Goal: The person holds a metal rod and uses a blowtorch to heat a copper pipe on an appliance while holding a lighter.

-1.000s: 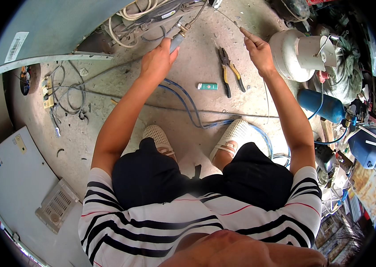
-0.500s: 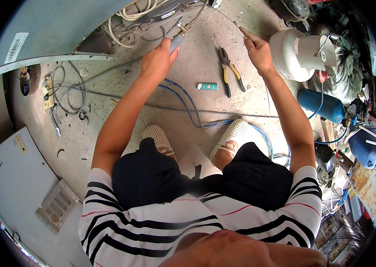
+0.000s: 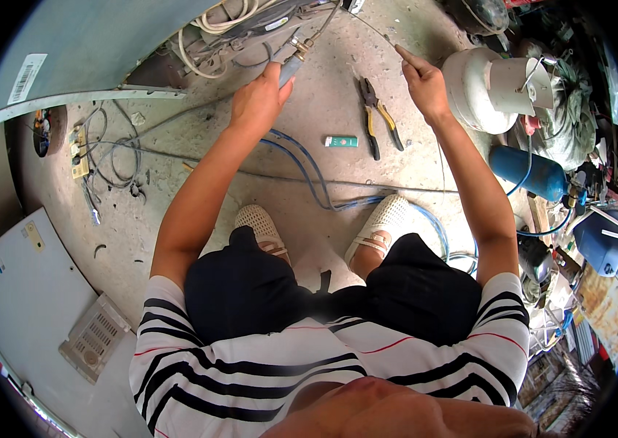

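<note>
My left hand (image 3: 258, 102) is closed round the grey handle of a gas torch (image 3: 291, 69) with brass valves; its thin bent neck points up and away. My right hand (image 3: 426, 89) pinches a thin brazing rod (image 3: 373, 29), index finger stretched along it. The far ends of torch and rod come close together at the top edge, where the tip is cut off from view. Between my arms on the concrete lie yellow-and-black pliers (image 3: 376, 117) with parted handles and a small green-and-white lighter-sized item (image 3: 342, 141).
A grey appliance (image 3: 97, 51) with coiled cables stands at far left. Blue hoses (image 3: 309, 164) run across the floor near my feet. At right are a white gas cylinder (image 3: 470, 87), a blue cylinder (image 3: 532, 173) and clutter. A white panel (image 3: 28, 277) lies at left.
</note>
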